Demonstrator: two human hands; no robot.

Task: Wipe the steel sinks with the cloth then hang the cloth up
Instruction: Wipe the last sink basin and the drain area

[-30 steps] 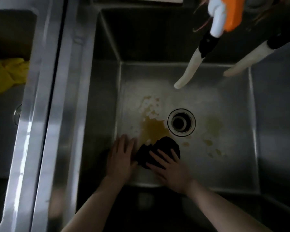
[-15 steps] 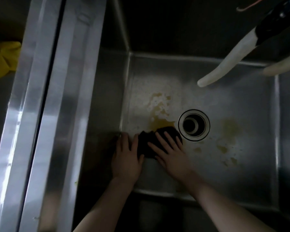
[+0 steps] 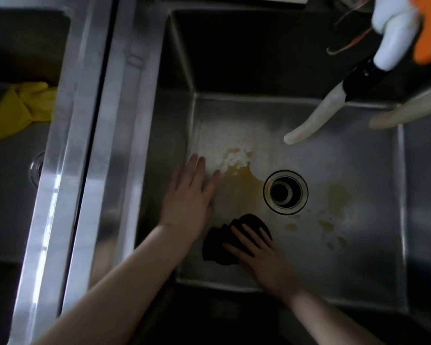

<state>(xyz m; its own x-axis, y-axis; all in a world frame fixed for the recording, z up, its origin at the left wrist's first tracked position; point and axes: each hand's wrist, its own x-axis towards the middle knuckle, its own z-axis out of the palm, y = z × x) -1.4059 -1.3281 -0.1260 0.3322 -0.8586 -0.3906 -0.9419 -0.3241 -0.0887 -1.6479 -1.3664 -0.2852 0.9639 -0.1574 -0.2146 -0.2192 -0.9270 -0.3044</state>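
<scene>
Two hands lie in the sink (image 3: 358, 270): lower centre, the right hand (image 3: 264, 260), spread flat, presses the dark cloth (image 3: 217, 247), the left hand (image 3: 189, 195) rests flat and spread beyond; wiping judged in progress, the next stroke must carry the cloth upward over the yellow stain (image 3: 244, 185) by the drain (image 3: 285, 192).

Cloth (image 3: 222, 245) in sink (image 3: 358, 277) (near drain (image 3: 285, 192))

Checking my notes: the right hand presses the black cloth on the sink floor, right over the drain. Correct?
Not quite. The right hand does press the cloth on the sink floor, but the cloth lies beside the drain, on its near side, and the drain is uncovered. The head view shows it.
</scene>
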